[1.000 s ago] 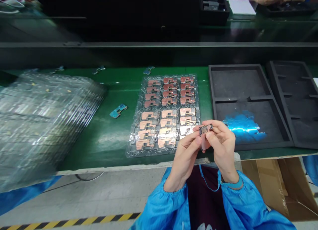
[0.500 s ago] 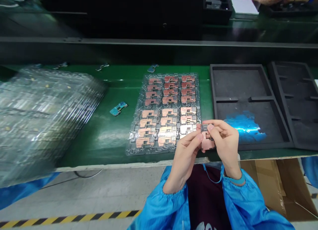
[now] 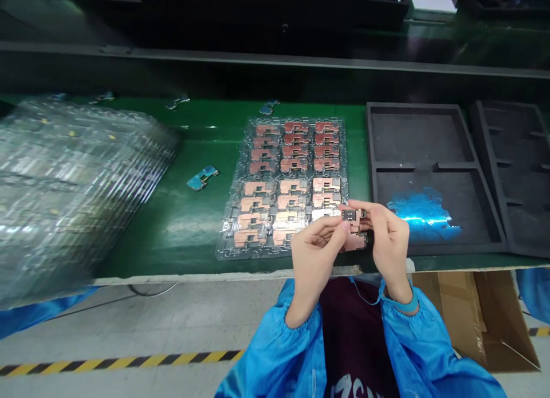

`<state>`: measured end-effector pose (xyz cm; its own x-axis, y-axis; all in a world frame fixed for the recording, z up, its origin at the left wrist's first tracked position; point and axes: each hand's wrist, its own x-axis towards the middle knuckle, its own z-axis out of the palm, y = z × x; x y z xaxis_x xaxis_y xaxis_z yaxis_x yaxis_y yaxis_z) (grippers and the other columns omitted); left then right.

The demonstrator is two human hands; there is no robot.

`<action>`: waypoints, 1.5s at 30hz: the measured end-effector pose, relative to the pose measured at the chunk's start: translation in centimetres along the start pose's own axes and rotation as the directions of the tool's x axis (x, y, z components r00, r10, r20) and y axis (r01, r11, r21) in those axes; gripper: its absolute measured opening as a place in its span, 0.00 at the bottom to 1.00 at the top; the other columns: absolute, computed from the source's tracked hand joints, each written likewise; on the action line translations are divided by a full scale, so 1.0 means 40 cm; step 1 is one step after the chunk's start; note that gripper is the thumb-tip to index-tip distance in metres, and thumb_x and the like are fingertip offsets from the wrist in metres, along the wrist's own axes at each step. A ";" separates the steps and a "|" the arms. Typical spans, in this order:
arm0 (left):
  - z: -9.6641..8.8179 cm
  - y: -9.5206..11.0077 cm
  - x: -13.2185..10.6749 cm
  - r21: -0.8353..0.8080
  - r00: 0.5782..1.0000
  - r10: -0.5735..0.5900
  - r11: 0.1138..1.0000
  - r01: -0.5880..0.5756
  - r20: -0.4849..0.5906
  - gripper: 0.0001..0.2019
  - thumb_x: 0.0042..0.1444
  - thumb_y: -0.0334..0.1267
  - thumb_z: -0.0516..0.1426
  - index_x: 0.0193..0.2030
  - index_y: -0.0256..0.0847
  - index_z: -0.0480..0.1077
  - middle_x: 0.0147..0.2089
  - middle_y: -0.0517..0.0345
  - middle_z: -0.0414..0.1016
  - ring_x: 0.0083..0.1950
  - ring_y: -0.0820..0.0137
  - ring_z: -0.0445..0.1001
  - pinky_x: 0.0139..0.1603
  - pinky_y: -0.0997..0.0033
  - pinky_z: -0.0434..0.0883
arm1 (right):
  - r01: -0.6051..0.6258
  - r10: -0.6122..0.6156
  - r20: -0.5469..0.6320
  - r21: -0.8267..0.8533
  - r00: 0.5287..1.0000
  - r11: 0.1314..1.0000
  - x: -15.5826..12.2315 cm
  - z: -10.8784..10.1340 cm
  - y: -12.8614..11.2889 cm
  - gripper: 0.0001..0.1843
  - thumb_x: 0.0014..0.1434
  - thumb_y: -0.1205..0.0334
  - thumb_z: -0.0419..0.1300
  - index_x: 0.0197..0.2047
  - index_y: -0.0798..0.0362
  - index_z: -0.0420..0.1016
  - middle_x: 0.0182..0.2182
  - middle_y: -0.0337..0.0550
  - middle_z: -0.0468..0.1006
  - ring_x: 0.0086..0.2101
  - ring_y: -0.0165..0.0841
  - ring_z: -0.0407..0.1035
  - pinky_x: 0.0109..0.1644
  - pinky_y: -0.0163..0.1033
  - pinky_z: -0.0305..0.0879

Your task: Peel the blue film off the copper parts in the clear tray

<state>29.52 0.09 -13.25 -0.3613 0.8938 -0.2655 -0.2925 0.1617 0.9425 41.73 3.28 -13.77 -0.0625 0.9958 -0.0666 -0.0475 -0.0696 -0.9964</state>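
Between my two hands is a small copper-coloured circuit board [image 3: 356,241] with a dark square part near its upper end. My left hand [image 3: 317,244] pinches its left side with the thumb on top. At the board's right edge, my right hand [image 3: 389,237] grips it with bent fingers, some of them hidden. Just left of and behind the hands lies a clear plastic tray [image 3: 226,237], its pockets filled with rows of similar copper-faced boards [image 3: 294,152]. The hands partly cover its front right corner.
A tall stack of clear trays [image 3: 81,174] stands at the left. Loose blue boards [image 3: 203,177] lie on the green bench [image 3: 189,215]. Black foam trays [image 3: 429,134] sit at the right, one with blue film [image 3: 423,215]. A cardboard box [image 3: 494,329] is below the bench.
My right thumb has lifted off the board's face and shifted to its edge, leaving the dark square part uncovered. The whole view has moved slightly.
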 end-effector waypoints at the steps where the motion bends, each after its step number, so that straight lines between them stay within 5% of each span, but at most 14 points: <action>1: -0.001 -0.003 0.006 0.003 1.000 0.009 1.000 -0.009 -0.023 0.10 0.54 0.42 0.74 0.33 0.39 0.84 0.26 0.57 0.82 0.25 0.70 0.76 0.27 0.72 0.73 | 0.002 -0.003 0.043 0.015 0.999 1.000 -0.004 -0.007 0.001 0.25 0.76 0.39 0.56 0.57 0.47 0.85 0.50 0.47 0.88 0.43 0.40 0.85 0.42 0.42 0.84; 4: -0.003 -0.010 0.020 0.003 0.994 0.045 0.999 -0.045 -0.098 0.10 0.55 0.43 0.74 0.32 0.39 0.82 0.25 0.58 0.80 0.23 0.73 0.73 0.24 0.75 0.70 | 0.009 -0.009 0.109 0.001 0.994 1.000 -0.021 -0.025 0.004 0.22 0.74 0.42 0.61 0.61 0.46 0.82 0.54 0.47 0.86 0.47 0.40 0.84 0.44 0.41 0.83; 8: 0.002 -0.010 0.024 -0.006 0.989 0.066 0.998 -0.068 -0.135 0.08 0.55 0.40 0.74 0.33 0.39 0.83 0.25 0.60 0.78 0.25 0.72 0.73 0.25 0.75 0.71 | 0.021 -0.015 0.054 -0.101 0.998 0.995 -0.038 -0.028 0.011 0.12 0.68 0.51 0.70 0.51 0.47 0.86 0.43 0.44 0.87 0.38 0.35 0.82 0.39 0.38 0.82; 16: -0.008 0.005 0.022 -0.083 0.992 -0.088 0.992 0.096 0.093 0.15 0.56 0.40 0.73 0.49 0.41 0.86 0.43 0.51 0.87 0.37 0.68 0.80 0.42 0.66 0.81 | -0.042 0.037 -0.096 -0.057 0.995 0.997 -0.010 -0.018 0.021 0.16 0.62 0.47 0.74 0.41 0.51 0.84 0.33 0.43 0.85 0.29 0.34 0.79 0.31 0.38 0.83; 26: -0.013 -0.018 0.018 -0.104 0.997 -0.034 0.994 0.041 0.069 0.13 0.54 0.41 0.75 0.44 0.40 0.84 0.40 0.52 0.86 0.41 0.65 0.83 0.45 0.67 0.81 | -0.023 0.023 -0.005 -0.052 1.000 0.998 -0.017 -0.008 0.040 0.12 0.66 0.50 0.73 0.43 0.49 0.82 0.37 0.42 0.84 0.33 0.34 0.80 0.36 0.37 0.83; 30: -0.060 0.025 0.100 0.075 0.987 0.113 0.990 -0.122 0.110 0.07 0.58 0.42 0.72 0.38 0.42 0.85 0.40 0.51 0.84 0.40 0.64 0.82 0.42 0.65 0.79 | 0.049 -0.025 0.167 -0.143 0.986 0.988 -0.008 -0.031 0.038 0.11 0.70 0.51 0.69 0.50 0.48 0.84 0.44 0.46 0.84 0.39 0.37 0.81 0.38 0.37 0.82; 34: -0.142 0.127 0.270 0.385 0.917 0.386 0.834 -0.395 0.105 0.03 0.55 0.39 0.72 0.36 0.45 0.88 0.37 0.51 0.83 0.37 0.64 0.78 0.38 0.68 0.74 | 0.121 -0.084 0.161 -0.233 0.983 0.965 0.008 -0.094 0.043 0.17 0.73 0.51 0.65 0.61 0.45 0.81 0.53 0.49 0.84 0.45 0.39 0.82 0.40 0.40 0.84; 38: -0.179 0.183 0.349 0.494 0.928 0.313 0.785 -0.373 0.202 0.06 0.58 0.41 0.70 0.39 0.41 0.87 0.33 0.50 0.84 0.32 0.65 0.77 0.34 0.68 0.72 | 0.097 -0.100 0.004 -0.294 0.995 0.951 0.024 -0.164 0.071 0.17 0.72 0.49 0.65 0.59 0.45 0.81 0.55 0.50 0.85 0.46 0.40 0.83 0.42 0.42 0.85; 42: -0.178 0.158 0.298 0.631 0.918 0.097 0.699 -0.337 0.383 0.10 0.61 0.43 0.67 0.47 0.43 0.85 0.41 0.52 0.87 0.36 0.65 0.81 0.36 0.69 0.75 | 0.078 -0.100 -0.058 -0.303 0.993 0.950 0.022 -0.196 0.089 0.16 0.72 0.50 0.65 0.58 0.45 0.82 0.54 0.48 0.85 0.45 0.40 0.83 0.44 0.43 0.86; 45: -0.204 0.143 0.265 0.712 0.935 0.094 0.624 -0.322 0.341 0.08 0.63 0.43 0.66 0.43 0.42 0.83 0.41 0.54 0.87 0.38 0.65 0.82 0.39 0.68 0.76 | 0.082 -0.096 -0.031 -0.314 0.995 0.946 0.019 -0.195 0.086 0.14 0.72 0.51 0.65 0.57 0.44 0.83 0.54 0.46 0.85 0.45 0.38 0.83 0.45 0.42 0.86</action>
<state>16.79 7.09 -12.32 -0.0635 0.9938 -0.0909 0.5647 0.1109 0.8178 49.31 4.26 -17.65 -0.0265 0.9993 0.0282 0.2627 0.0342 -0.9643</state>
